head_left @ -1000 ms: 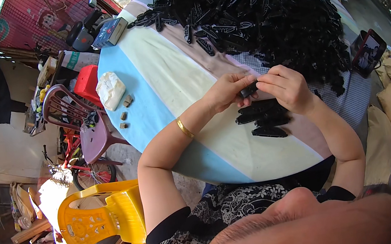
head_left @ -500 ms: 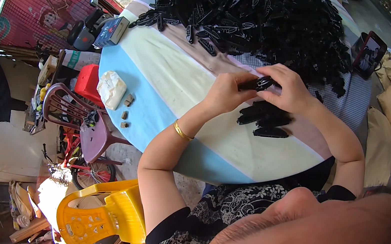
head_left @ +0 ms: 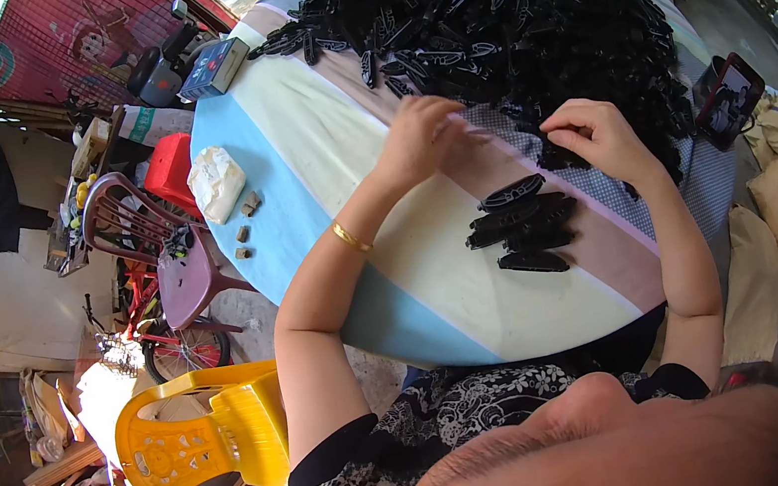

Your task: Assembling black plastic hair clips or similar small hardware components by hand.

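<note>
My left hand (head_left: 421, 141) hovers over the cloth-covered table at the near edge of the heap, fingers bent and apart, slightly blurred, with nothing visible in them. To its right my right hand (head_left: 597, 135) is at the front of the heap, fingertips drawn together toward the thumb. Whether a piece is between them cannot be made out against the black. A big heap of slim black plastic pieces (head_left: 519, 32), looking like hair clips, covers the far table. Below my hands lie several matching pieces (head_left: 523, 222) in a row, the topmost clip (head_left: 512, 191) slightly apart.
On the left of the striped tablecloth (head_left: 325, 152) lie a white crumpled bag (head_left: 217, 183), small brown blocks (head_left: 251, 204) and a blue box (head_left: 213, 69). A propped phone (head_left: 732, 99) stands at the right edge. A yellow chair (head_left: 178, 445) and purple chair (head_left: 185, 278) stand left.
My hands have parted: the left moved up and left, the right up and right to the heap. The clip they held together now lies above the row on the table.
</note>
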`<state>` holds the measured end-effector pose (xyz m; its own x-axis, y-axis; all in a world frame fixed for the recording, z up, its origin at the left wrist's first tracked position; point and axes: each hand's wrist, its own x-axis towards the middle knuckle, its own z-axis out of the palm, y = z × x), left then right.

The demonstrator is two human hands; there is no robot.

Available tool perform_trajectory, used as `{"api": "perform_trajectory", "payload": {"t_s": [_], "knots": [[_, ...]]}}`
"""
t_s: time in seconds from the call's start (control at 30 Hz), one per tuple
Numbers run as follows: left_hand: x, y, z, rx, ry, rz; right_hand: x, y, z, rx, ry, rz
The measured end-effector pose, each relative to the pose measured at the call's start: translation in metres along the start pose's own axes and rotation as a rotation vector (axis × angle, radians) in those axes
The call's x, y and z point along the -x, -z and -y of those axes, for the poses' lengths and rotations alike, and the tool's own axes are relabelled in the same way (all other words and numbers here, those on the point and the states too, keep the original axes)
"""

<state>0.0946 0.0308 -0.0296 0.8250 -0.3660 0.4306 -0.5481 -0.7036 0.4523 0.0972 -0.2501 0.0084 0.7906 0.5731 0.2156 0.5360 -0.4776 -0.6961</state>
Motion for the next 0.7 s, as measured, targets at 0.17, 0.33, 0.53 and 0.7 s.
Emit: {"api": "perform_trajectory", "payload": {"t_s": [0.17,0.33,0.53,0.7], "knots": [[-0.002,-0.008,0.060,-0.450,-0.032,-0.129,0.009,-0.025,-0.003,0.349,0.261,0.022],[0.001,-0.002,0.058,-0.596,0.084,-0.050,0.011,-0.034,0.002,0.600,0.253,0.017],[0.008,0.010,0.071,-0.621,0.079,-0.253,0.014,-0.027,0.003,0.651,0.201,0.022],[0.010,0.010,0.054,-0.416,0.057,-0.086,0.011,-0.033,-0.007,0.678,0.228,-0.012]]}}
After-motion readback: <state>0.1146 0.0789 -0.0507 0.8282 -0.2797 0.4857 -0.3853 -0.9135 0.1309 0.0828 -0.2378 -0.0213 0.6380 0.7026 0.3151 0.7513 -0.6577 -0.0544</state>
